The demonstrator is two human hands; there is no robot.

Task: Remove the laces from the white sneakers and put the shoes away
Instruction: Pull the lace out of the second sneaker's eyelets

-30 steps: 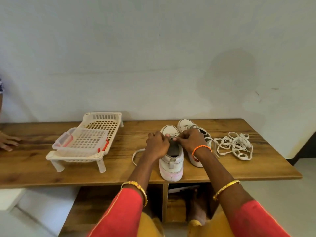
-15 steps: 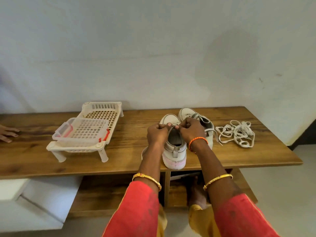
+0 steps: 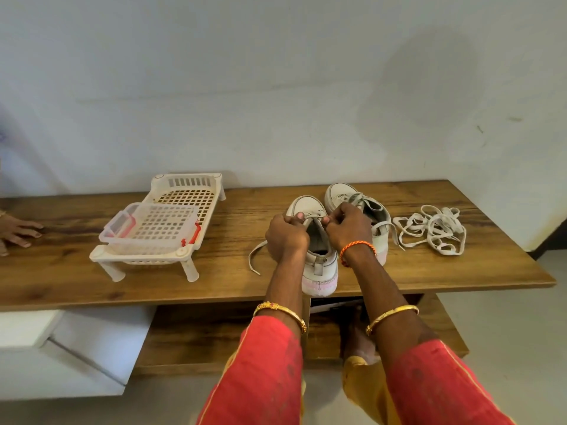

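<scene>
Head view, what are the hands doing?

— Both sit on the near white sneaker (image 3: 319, 265), which stands on the wooden bench top (image 3: 214, 271), heel toward the front edge. The left hand (image 3: 287, 237) and right hand (image 3: 348, 230) have their fingers curled, pinching the lace (image 3: 313, 215) where it crosses the top of the tongue.

— Is the lace free anywhere?

— One loose end (image 3: 254, 259) trails onto the wood left of the shoe.

— And the other shoe?

— The second white sneaker (image 3: 352, 200) stands just beside the first, on its right and partly behind the right hand, with a lace in its eyelets too.

— Anything else on the bench?

— A tangled pile of white laces (image 3: 432, 230) lies to the right, apart from the shoes. On the left a cream plastic rack (image 3: 184, 256) carries a clear container with red clips (image 3: 153, 228). Another person's fingers (image 3: 18, 233) rest at the far left edge.
</scene>
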